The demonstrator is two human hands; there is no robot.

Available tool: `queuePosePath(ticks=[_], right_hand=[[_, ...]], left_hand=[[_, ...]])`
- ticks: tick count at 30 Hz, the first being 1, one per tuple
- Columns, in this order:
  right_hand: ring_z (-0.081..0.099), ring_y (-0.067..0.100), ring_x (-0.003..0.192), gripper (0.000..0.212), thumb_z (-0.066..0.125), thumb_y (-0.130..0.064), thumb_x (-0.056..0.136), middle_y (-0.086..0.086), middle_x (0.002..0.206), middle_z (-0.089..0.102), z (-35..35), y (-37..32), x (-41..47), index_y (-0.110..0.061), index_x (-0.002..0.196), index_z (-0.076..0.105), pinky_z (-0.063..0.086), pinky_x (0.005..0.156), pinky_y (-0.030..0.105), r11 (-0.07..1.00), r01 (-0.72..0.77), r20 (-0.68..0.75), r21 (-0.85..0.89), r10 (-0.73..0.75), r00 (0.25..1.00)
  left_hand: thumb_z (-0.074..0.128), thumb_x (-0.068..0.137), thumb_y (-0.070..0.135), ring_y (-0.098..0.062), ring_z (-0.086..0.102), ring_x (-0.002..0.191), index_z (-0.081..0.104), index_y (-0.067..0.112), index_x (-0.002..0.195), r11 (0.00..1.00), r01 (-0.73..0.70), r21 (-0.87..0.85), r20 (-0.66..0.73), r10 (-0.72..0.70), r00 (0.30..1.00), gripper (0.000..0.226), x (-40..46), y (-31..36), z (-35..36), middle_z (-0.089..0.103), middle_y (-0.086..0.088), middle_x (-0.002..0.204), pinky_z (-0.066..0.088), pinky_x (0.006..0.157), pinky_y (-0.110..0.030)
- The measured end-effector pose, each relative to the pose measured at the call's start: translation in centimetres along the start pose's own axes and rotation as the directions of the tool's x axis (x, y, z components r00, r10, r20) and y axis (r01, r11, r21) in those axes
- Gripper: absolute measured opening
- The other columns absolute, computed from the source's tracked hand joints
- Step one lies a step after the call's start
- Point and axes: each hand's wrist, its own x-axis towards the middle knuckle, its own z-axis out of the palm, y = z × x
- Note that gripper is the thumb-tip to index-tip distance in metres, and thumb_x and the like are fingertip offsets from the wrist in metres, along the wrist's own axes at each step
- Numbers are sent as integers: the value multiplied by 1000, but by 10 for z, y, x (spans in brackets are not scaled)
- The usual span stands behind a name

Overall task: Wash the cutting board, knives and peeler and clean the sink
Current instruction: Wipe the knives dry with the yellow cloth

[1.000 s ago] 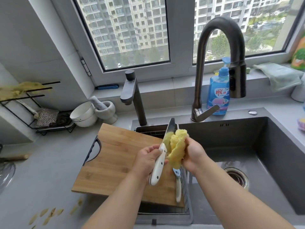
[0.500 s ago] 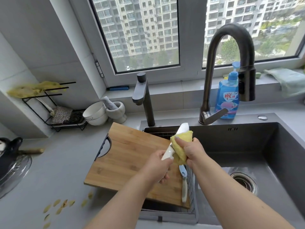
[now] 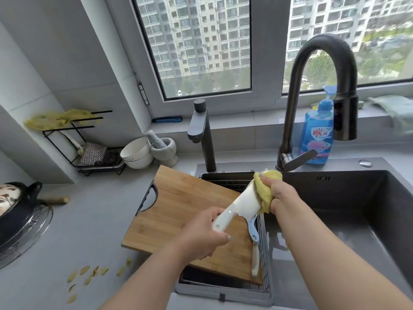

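Note:
My left hand [image 3: 201,236] grips the white handle of a white-bladed knife [image 3: 240,206], blade pointing up and right over the sink's drain rack. My right hand [image 3: 279,195] holds a yellow cloth [image 3: 267,193] wrapped round the far part of the blade. The bamboo cutting board [image 3: 185,215] lies half on the counter, half on the wire rack [image 3: 263,249]. A blue and white peeler [image 3: 254,249] lies on the board's right edge. The dark sink basin [image 3: 348,220] is to the right; its drain is hidden by my right arm.
A tall dark tap [image 3: 317,97] arches over the basin, a smaller tap [image 3: 202,135] stands behind the board. Blue dish soap [image 3: 317,135] sits behind the tap. White bowls [image 3: 136,153], a mortar [image 3: 165,148], a black rack [image 3: 89,144], a pot [image 3: 15,211] and peel scraps [image 3: 89,276] occupy the left counter.
The knife has turned so the broad white side of its blade faces me. My right hand and the cloth slid up toward the blade's tip. The view shifted left.

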Motion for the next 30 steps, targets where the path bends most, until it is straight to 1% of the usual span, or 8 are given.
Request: queuePosePath(ticks=[3,7,10,13,15,19,23,30], right_hand=[[67,36,88,110,96,-33,5,7,107,70,-17,-9,21,-18,109,66,48,71,68,997,40,-40,68,-37,999],[65,32,97,48,75,-42,76,6,111,69,-5,-27,-44,-21,118,63,53,73,51,960,-5,47,280,-9,999],[62,32,109,47,53,-54,89,11,119,67,-2,-15,-63,-20,119,64,49,89,51,893,-124,291,433,-8,957],[59,33,114,55,48,-55,90,16,120,66,14,10,-85,-10,120,62,42,102,50,945,-164,437,282,26,899],[64,34,105,51,59,-42,86,19,112,67,28,21,-100,-2,116,61,47,97,52,985,-81,466,155,0,885],[67,33,79,39,75,-14,72,18,90,69,41,16,-98,0,106,62,52,85,56,995,37,352,88,-65,934],[65,27,73,23,74,-15,80,12,87,68,39,-7,-68,-5,99,65,55,65,42,994,52,207,101,-72,976],[68,30,83,49,86,-23,67,11,98,70,47,-9,-37,-7,107,64,55,79,50,983,135,-16,125,-134,991]], left_hand=[[67,82,18,-13,48,50,45,35,112,998,45,-43,41,-43,998,42,-5,-2,-7,59,-11,97,41,45,-26],[61,86,8,-16,47,46,46,13,112,949,58,-310,48,-45,998,31,-9,-2,-7,61,-10,78,36,41,-27],[47,95,11,-16,50,50,50,4,116,807,87,-585,88,-43,995,23,-3,5,-6,64,-12,83,39,40,-25],[40,99,19,-15,45,49,52,4,121,739,152,-657,114,-101,988,29,4,11,-1,57,-11,84,31,36,-19],[38,99,23,-14,43,46,53,2,117,761,186,-622,113,-148,982,31,6,13,5,54,-11,79,28,35,-17],[29,100,30,-9,36,39,58,1,108,751,266,-604,217,-166,962,41,-1,13,7,48,-3,61,23,33,-15],[28,100,30,-7,33,35,57,3,104,734,311,-604,307,-146,941,40,-22,0,-9,44,-2,59,21,30,-12],[28,99,32,-7,32,33,59,2,106,670,353,-653,327,-171,930,44,-55,-31,-38,42,-3,60,18,29,-14]])
